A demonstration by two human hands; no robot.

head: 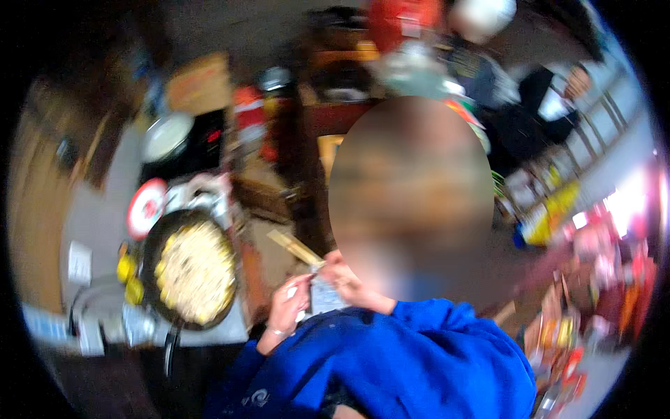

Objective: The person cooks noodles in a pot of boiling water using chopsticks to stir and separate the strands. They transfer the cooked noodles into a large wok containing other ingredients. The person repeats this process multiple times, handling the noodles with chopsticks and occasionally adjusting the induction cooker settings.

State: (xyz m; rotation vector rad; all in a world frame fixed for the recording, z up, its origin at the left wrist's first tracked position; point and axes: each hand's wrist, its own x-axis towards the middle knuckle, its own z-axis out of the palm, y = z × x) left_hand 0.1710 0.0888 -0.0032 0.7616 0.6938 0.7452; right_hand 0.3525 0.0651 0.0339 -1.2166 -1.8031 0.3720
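Note:
In front of my blue jacket [361, 356], my two hands are close together. My right hand [343, 280] is closed around the near end of a flat, pale wooden utensil [293, 246], which points up and to the left. My left hand [288, 304] has curled fingers beside a pale bluish sheet or packet [325, 297] between the hands. Blur hides whether it grips that. To the left, a dark frying pan [149, 272] holds a broad, pale, lumpy layer of food [196, 275]. Its handle [170, 351] points towards the counter's near edge.
Behind the pan lie a red-rimmed white plate [146, 208] and a black cooktop [207, 152] bearing a pale round dish or lid [168, 137]. Yellow objects [130, 280] sit left of the pan. A cardboard box [199, 84] stands farther back. A blurred oval masks the middle; a person [549, 105] is beyond, upper right.

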